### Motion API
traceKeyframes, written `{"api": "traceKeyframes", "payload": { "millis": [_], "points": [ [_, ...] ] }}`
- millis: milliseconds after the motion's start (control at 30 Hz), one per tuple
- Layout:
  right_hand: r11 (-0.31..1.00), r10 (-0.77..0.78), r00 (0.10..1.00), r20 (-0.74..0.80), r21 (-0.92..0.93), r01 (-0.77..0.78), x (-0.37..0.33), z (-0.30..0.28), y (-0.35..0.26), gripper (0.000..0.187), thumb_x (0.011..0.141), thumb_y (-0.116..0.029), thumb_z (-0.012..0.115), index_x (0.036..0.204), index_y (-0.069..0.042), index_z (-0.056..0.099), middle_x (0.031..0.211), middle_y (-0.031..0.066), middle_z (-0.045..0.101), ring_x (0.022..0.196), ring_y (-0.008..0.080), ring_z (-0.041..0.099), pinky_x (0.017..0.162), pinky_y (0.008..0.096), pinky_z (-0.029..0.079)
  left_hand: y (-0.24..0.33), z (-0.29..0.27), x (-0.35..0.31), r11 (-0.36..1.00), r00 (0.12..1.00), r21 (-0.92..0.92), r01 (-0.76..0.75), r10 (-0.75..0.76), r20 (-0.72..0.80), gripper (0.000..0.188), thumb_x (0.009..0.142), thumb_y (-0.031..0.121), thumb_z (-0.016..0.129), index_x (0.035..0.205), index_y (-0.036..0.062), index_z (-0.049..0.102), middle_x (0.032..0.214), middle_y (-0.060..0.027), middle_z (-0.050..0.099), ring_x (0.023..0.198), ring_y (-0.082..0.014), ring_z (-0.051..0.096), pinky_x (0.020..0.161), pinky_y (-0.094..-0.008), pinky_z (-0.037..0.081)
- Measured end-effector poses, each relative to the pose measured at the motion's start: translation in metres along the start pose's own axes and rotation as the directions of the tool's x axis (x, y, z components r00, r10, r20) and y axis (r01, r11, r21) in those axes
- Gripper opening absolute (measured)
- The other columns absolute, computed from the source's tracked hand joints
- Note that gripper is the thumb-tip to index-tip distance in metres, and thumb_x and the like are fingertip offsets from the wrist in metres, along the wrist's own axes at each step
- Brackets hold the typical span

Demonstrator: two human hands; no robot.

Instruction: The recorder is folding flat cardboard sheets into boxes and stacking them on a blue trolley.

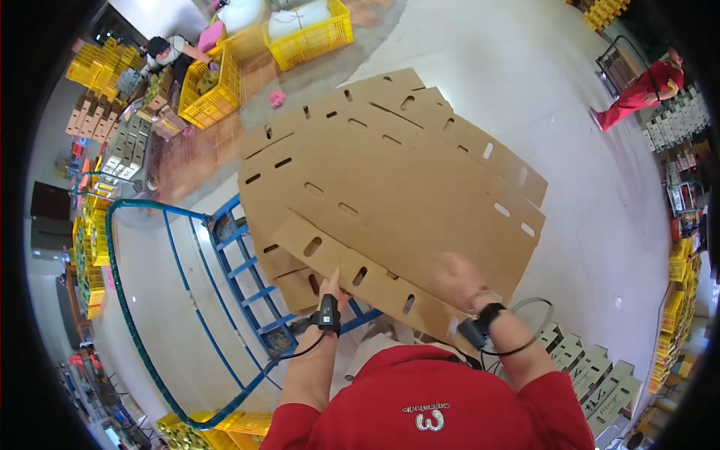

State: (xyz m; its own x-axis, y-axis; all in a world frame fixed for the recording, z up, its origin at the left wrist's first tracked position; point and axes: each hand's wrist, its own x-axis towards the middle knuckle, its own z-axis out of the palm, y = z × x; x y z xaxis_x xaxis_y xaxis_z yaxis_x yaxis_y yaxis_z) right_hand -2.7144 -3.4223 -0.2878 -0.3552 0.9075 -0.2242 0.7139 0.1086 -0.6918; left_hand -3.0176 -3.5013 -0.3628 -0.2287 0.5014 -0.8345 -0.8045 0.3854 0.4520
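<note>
The stack of flat cardboard blanks point(390, 195), brown and punched with slots, is held in the air over the blue cart point(240, 270), its near edge at the person's chest. The left hand point(332, 289) pinches the near edge, thumb on top and fingers closed beneath; the right hand point(459, 279) lies flat and open on the top sheet, near the right corner. The sheets look light but broad and floppy, likely to slide over one another, so a grip at both near corners or along the edge seems soundest. The long axis runs from near left to far right, the far edge fanning out.
</note>
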Motion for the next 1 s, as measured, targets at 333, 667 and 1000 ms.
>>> {"api": "traceKeyframes", "payload": {
  "millis": [333,667,1000],
  "points": [
    [0.579,0.777,0.396,-0.489,0.309,-0.754,-0.041,-0.059,0.242,0.074,0.073,-0.04,0.064,0.123,0.008,0.037,0.127,0.0193,0.042,0.116,0.0299,0.041,0.098,0.0362,0.031,-0.007,-0.011,0.004,0.975,0.984,0.159,-0.157,0.168,-0.059,0.034,0.087,0.012,0.048,0.12,0.0047,0.041,0.115,-0.0096,0.051,0.1,-0.0261,0.052,0.076,-0.0431,0.047],
    [0.045,0.67,0.713,0.208,0.947,-0.319,-0.052,-0.026,0.251,0.042,0.079,-0.02,0.063,0.113,0.0,0.049,0.106,0.0082,0.057,0.091,0.0202,0.058,0.077,0.0313,0.048,-0.005,-0.008,0.012,0.987,0.992,0.111,-0.117,0.112,0.054,0.037,0.09,0.022,0.047,0.12,0.0008,0.041,0.12,-0.0112,0.049,0.109,-0.0257,0.048,0.094,-0.0418,0.037],
    [0.007,0.649,0.747,0.14,0.982,-0.19,-0.063,-0.014,0.202,0.04,0.079,-0.014,0.062,0.114,-0.002,0.048,0.105,0.0069,0.058,0.093,0.0196,0.057,0.077,0.0334,0.048,0.006,-0.019,0.001,0.999,1.0,-0.036,0.024,-0.023,0.021,0.034,0.089,0.017,0.049,0.121,0.0051,0.042,0.119,-0.0076,0.05,0.108,-0.0262,0.048,0.092,-0.0414,0.04]
  ]
}}
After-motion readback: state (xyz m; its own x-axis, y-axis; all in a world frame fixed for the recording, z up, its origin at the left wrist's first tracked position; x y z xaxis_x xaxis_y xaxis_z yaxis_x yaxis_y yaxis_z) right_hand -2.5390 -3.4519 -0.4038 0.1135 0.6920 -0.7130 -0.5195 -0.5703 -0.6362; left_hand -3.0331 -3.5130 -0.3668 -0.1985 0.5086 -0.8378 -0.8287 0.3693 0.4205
